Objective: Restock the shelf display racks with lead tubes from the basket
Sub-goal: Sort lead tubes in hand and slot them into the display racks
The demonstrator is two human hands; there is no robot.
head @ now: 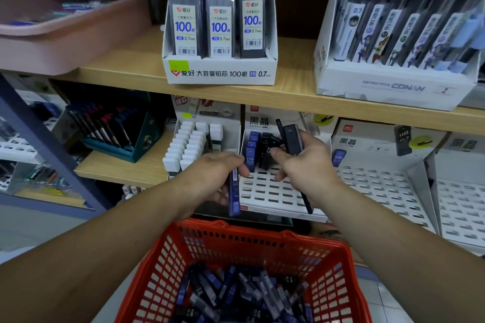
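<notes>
Lead tubes (236,294) lie in a loose heap, pointing every way, in the red basket (160,270) at six o'clock, nearest to me. Just past its far rim I have both hands raised in front of the lower shelf. The left hand (217,173), at eleven o'clock from the basket, pinches a blue tube (234,196). Its long axis runs nearly upright, with the lower end hanging toward the basket. The right hand (307,165), at one o'clock, grips black tubes (293,139). One stands up out of the fist and a dark one (306,199) hangs below it; I cannot tell how many there are in all.

Beyond and between the hands sits the white slotted display rack (267,191). A few standing tubes (251,152), blue and black, fill its back left, at twelve o'clock. I judge the left hand nearer the blue row, so its tube needs only a short push forward, kept upright. Farther off, at two o'clock, a second rack (380,186) shows one blue tube that I can see.
</notes>
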